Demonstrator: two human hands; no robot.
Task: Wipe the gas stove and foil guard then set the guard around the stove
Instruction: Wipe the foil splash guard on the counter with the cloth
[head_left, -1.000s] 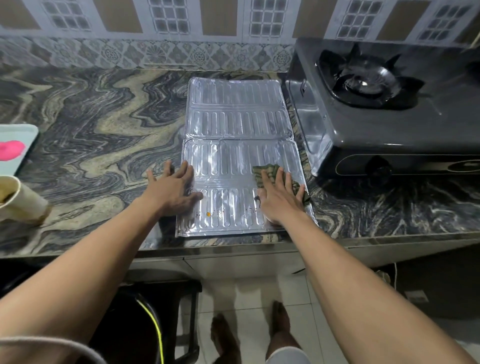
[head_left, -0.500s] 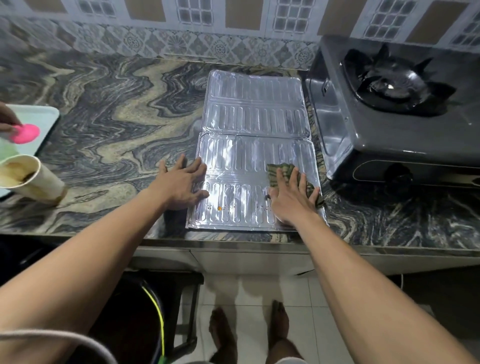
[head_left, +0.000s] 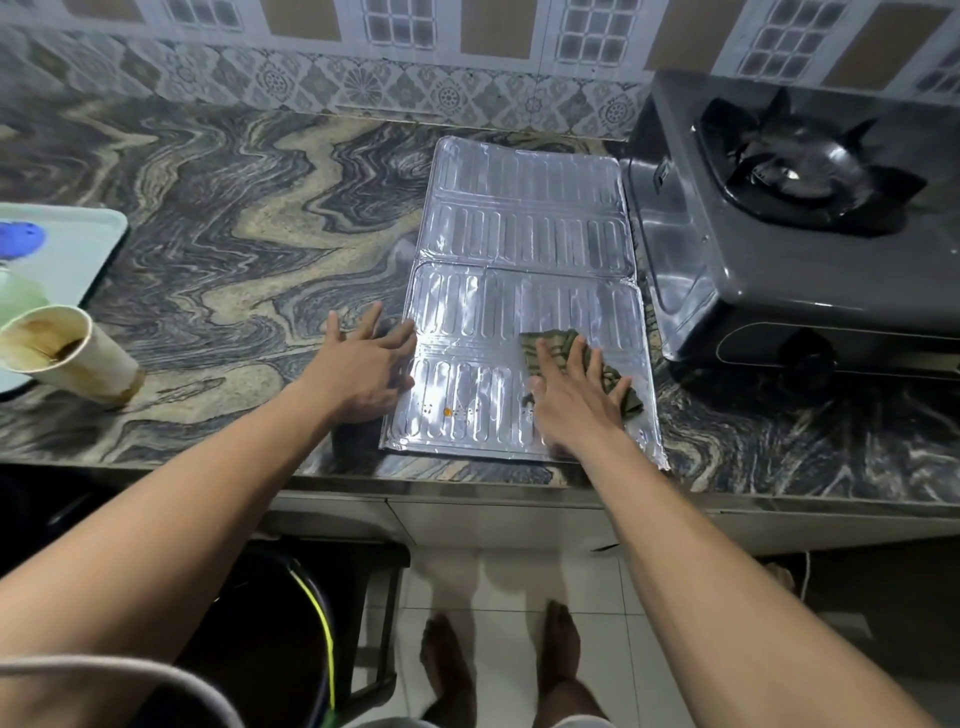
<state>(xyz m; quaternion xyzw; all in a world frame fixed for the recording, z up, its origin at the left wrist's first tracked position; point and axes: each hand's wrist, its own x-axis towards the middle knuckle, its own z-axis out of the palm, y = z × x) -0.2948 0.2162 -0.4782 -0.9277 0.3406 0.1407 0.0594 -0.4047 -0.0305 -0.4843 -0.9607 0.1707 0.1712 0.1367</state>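
I see a cup (head_left: 70, 358) at 9 o'clock on the worktop (head_left: 234, 234). L hand (head_left: 363, 374), fingers spread, rests on the left edge of the foil guard (head_left: 524, 244), which lies flat. R hand (head_left: 574, 410), fingers spread, presses the cloth (head_left: 553, 347) onto it. Gas stove (head_left: 753, 270) at 2 o'clock, just beside the guard.

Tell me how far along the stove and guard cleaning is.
Done: unclear; I cannot tell if the stove is wiped. In hand: right hand presses a cloth on the flat guard, left hand rests on its edge. Left: an orange spot near the front, then standing the guard around the stove.
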